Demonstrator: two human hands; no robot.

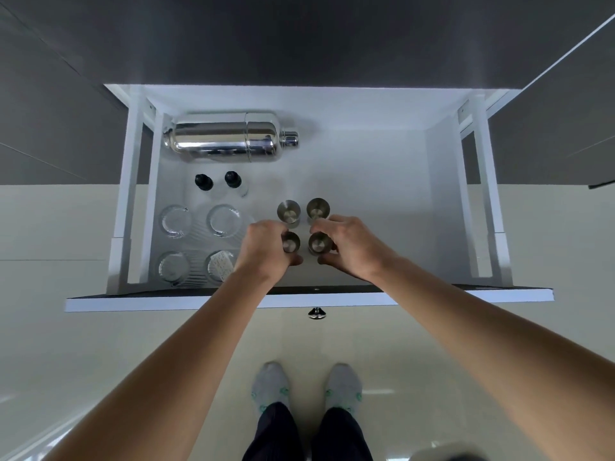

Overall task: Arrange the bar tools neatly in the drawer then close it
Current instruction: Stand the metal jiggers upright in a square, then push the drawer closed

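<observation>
Gripping one small steel cup each by its smooth sides, the left hand (266, 249) and right hand (349, 246) hold the near pair (292, 241) mid-drawer (442, 201), light, rigid, slippery cups best pinched low around the wall.

White open drawer (382, 168) holding: cocktail shaker (229, 136) lying sideways at back, two black-capped bottles (218, 181), four clear glasses (199, 241) at left, four steel cups (304, 226) mid-floor.
</observation>
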